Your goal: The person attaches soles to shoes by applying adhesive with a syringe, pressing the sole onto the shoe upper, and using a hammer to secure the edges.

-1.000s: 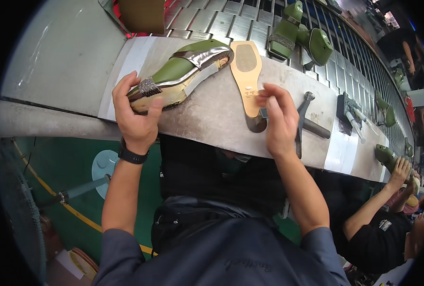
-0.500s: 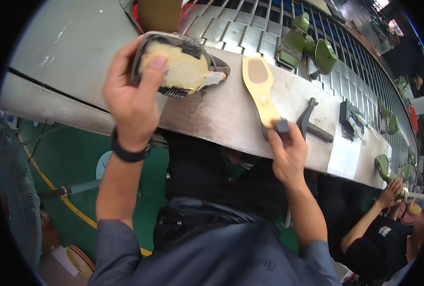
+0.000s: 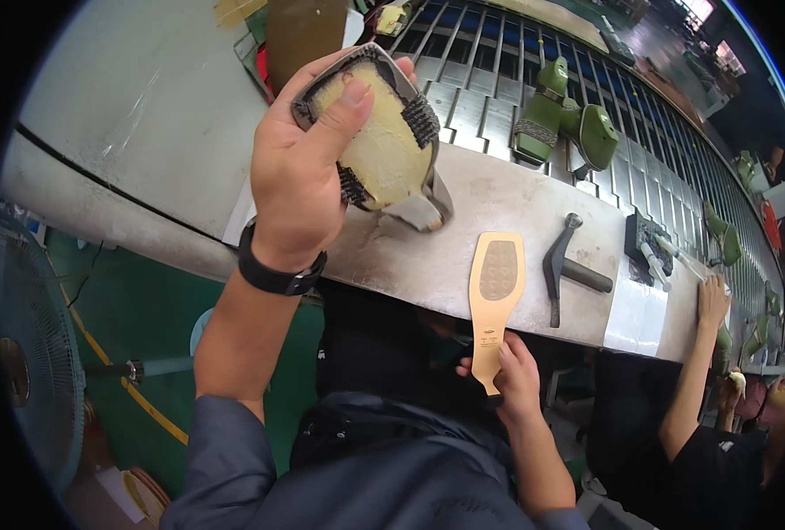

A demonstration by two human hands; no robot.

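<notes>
Since half a second ago, you have drawn the flat tan insole with a brown oval patch toward your body, and turned the grey-edged shoe with a pale yellow underside so its narrow end slants down to the right. Your left hand grips that shoe above the table, thumb pressed flat on the underside, fingers wrapped behind it. Your right hand pinches the insole's narrow end beyond the near edge of the worn grey table, while its wide, patched end stays above the surface. A small dark piece shows at the narrow tip; you cannot tell what it is from here. On your left wrist sits a black band. Right of the insole lies a dark hammer with a thick cylindrical handle, and past it a black block with slim pale tools. Beyond the table, two olive-green shoes sit together on the slatted metal conveyor. Far right, a co-worker's hand is near the table's end
</notes>
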